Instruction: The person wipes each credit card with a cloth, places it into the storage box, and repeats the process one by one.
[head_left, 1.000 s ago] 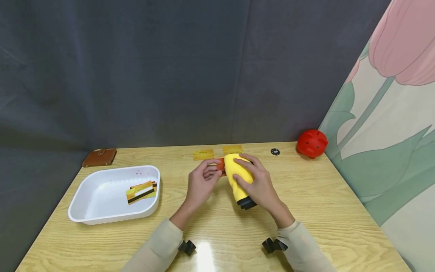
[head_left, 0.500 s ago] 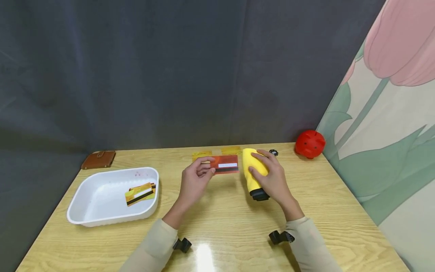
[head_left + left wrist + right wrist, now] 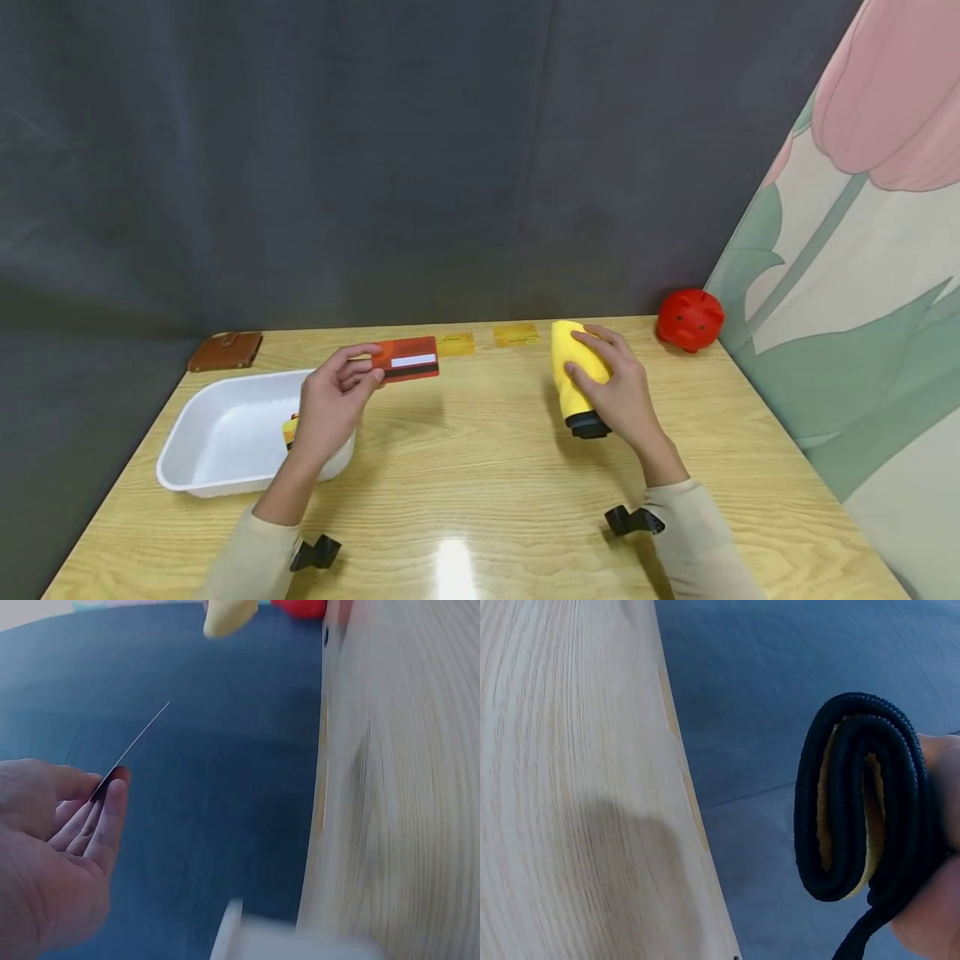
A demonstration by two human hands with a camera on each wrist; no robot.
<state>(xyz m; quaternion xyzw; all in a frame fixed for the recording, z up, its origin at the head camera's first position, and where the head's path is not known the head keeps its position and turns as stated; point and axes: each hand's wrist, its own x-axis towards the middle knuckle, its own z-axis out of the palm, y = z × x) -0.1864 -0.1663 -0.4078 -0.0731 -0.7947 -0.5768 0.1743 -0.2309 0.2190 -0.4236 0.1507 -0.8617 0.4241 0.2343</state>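
Between thumb and fingers my left hand (image 3: 335, 408) pinches a red-orange card (image 3: 406, 358) by its left end, above the table and beside a white plastic tray (image 3: 225, 437). The left wrist view catches the card (image 3: 139, 739) nearly edge-on. Farther right, my right hand (image 3: 618, 383) grips a rolled yellow cloth (image 3: 568, 375) with a black edge. Its spiral black end (image 3: 855, 802) fills much of the right wrist view. Part of a yellow card (image 3: 290, 429) shows in the tray; the left hand and wrist cover the rest.
Two yellow cards, a left one (image 3: 455, 344) and a right one (image 3: 516, 335), lie along the table's back edge. A brown leather wallet (image 3: 225, 351) rests at the back left. At the back right stands a red piggy bank (image 3: 690, 320). A dark curtain (image 3: 420, 167) hangs behind.
My left hand has drawn the red-orange card away from the cloth and carried it left to the tray's side. My right hand has shifted right with the cloth, now hiding the black-and-white chip.
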